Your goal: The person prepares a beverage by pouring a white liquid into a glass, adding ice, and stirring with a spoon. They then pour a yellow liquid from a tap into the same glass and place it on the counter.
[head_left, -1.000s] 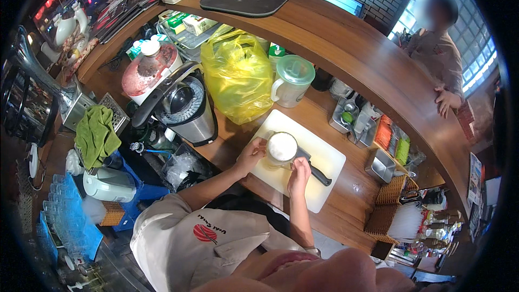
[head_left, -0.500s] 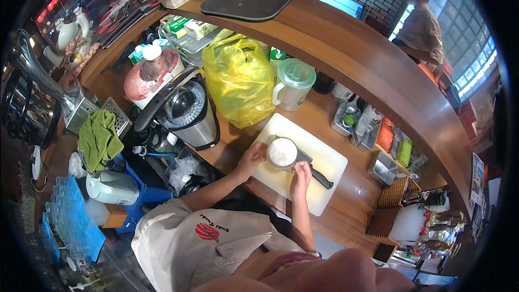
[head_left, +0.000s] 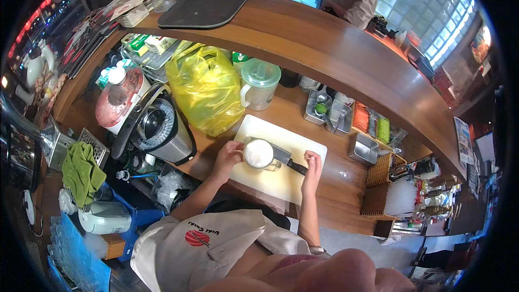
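A glass mug (head_left: pixel 258 154) topped with white foam stands over the left part of a white cutting board (head_left: pixel 254 185), its handle toward the lower right. My left hand (head_left: pixel 229 157) has its fingers curled against the mug's left side. Beside the mug lies a knife (head_left: pixel 296 166), its black handle pointing right and its blade partly hidden behind the mug. My right hand (head_left: pixel 311 172) is over the board's right side, just past the knife handle and apart from the mug. Its fingers are curled together, and whatever they may hold is hidden.
Behind the board stand a yellow plastic bag (head_left: pixel 205 92) and a lidded pitcher (head_left: pixel 260 85). A black-and-steel appliance (head_left: pixel 167 135) is at the left. Metal containers (head_left: pixel 363 148) and wicker baskets (head_left: pixel 377 200) line the right. Across the back runs a raised wooden ledge (head_left: pixel 303 38) with a black tray (head_left: pixel 205 5).
My right hand has come away from the mug and moved right, past the knife handle. The mug's handle now shows at its lower right. My left hand stays at the mug. The view has shifted.
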`<state>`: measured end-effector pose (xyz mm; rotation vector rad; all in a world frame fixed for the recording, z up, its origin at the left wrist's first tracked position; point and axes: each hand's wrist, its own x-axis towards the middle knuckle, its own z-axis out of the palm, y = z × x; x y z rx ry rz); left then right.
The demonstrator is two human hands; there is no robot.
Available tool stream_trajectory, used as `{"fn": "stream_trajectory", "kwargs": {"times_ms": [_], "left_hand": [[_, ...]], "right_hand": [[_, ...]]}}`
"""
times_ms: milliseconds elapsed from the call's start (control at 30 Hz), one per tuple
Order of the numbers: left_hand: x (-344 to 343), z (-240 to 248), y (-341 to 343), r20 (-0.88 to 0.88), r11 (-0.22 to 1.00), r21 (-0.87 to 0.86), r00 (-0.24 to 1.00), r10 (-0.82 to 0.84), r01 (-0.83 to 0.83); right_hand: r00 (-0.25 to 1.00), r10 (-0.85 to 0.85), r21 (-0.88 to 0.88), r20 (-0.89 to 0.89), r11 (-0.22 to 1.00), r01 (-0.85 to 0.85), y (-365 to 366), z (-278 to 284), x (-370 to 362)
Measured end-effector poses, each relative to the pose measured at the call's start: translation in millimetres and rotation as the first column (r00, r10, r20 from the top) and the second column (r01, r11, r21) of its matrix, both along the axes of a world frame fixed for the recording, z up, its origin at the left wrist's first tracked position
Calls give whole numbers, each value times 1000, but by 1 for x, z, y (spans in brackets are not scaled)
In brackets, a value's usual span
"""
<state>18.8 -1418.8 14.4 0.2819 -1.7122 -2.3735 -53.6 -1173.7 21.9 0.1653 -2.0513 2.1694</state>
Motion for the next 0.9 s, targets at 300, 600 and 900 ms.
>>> {"fn": "stream_trajectory", "kwargs": {"times_ms": [300, 600, 900], "left_hand": [[-14, 13, -13, 59, 991, 12, 989, -133, 132], [-18, 35, -28, -80, 996, -6, 993, 90, -91], [17, 119, 1, -586, 984, 170, 808, 57, 54]], "right_hand": [[985, -169, -40, -18, 985, 168, 19, 25, -35], [957, -287, 15, -43, 958, 287, 36, 30, -34], [788, 19, 242, -615, 956, 165, -7, 137, 39]]}}
